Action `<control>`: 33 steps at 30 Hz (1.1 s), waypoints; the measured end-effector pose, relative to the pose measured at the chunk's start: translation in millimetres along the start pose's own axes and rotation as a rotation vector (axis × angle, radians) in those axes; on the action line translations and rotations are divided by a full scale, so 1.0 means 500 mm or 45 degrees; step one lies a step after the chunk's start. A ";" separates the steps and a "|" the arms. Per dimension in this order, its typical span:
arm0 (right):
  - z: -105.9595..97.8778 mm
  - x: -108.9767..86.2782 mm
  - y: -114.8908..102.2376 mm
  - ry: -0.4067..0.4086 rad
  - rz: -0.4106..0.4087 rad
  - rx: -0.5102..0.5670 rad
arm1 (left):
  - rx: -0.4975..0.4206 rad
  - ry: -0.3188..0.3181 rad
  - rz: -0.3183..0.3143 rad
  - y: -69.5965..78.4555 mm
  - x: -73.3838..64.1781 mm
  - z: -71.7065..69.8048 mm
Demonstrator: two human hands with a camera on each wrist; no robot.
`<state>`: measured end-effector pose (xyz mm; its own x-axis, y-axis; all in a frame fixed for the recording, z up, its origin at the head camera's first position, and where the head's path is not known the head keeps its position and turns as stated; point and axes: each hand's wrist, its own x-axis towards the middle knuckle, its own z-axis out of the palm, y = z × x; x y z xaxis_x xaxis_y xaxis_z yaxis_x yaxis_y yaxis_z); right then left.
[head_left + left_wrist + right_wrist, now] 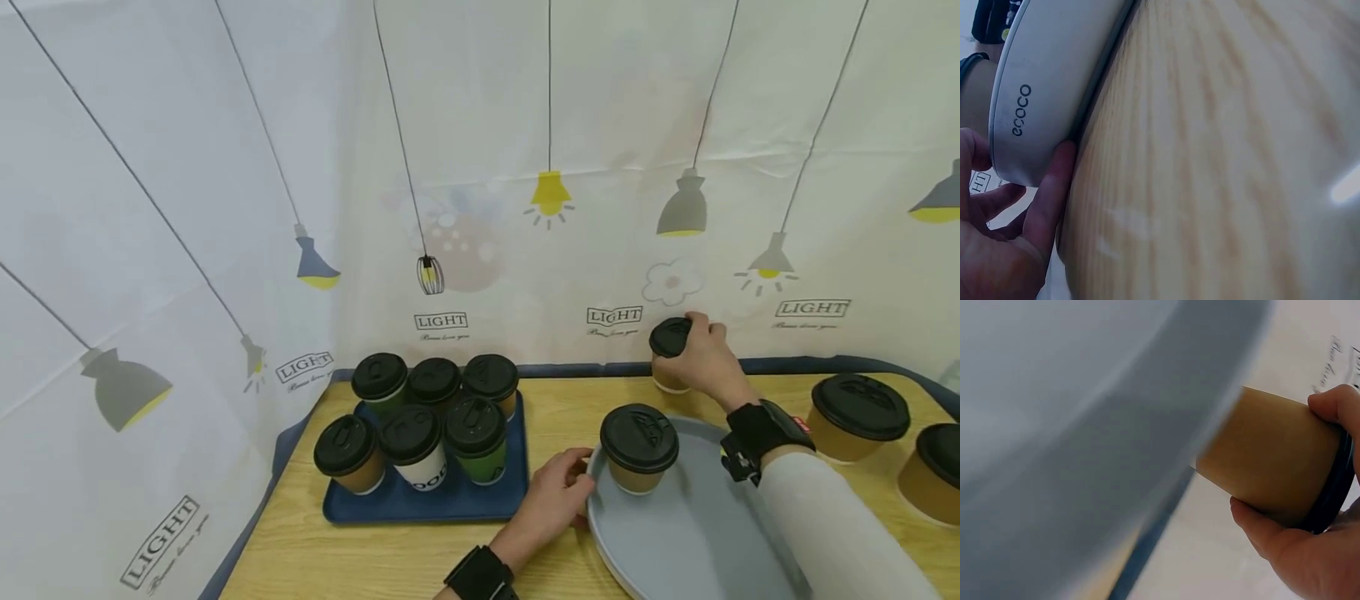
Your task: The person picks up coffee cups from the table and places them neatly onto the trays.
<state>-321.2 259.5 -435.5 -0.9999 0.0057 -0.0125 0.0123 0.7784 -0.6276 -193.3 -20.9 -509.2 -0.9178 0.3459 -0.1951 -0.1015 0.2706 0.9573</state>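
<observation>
My right hand [701,354] is wrapped around a small brown paper cup [1272,459] with a black lid. It sits at the back of the wooden table [558,400], just behind the grey round tray [690,533]. I think the cup is light and a bit soft, so a hard squeeze could crush it or pop the lid. Holding it near the top, under the lid, feels safest.

My left hand [551,500] holds the tray by its near rim, fingers curled under the edge [1054,187]. One more lidded cup [639,446] stands on the tray already, right in the path.

To the left, six lidded cups crowd a blue tray [427,500]. Two bigger cups [858,417] stand at my right.
</observation>
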 end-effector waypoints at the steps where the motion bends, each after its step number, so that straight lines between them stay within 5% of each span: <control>1: -0.009 -0.004 -0.002 -0.001 -0.012 0.000 | -0.002 0.000 0.002 -0.001 0.001 0.000; 15: -0.108 -0.115 -0.026 0.051 -0.225 -0.060 | 0.008 0.014 0.017 -0.005 0.001 0.001; 33: -0.119 -0.253 -0.005 0.079 -0.435 -0.076 | 0.042 0.027 0.056 -0.006 -0.002 0.009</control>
<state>-194.9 294.0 -385.9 -0.9446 -0.2247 0.2391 -0.3218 0.7772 -0.5408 -190.6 -17.8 -512.7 -0.9291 0.3390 -0.1480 -0.0485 0.2849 0.9573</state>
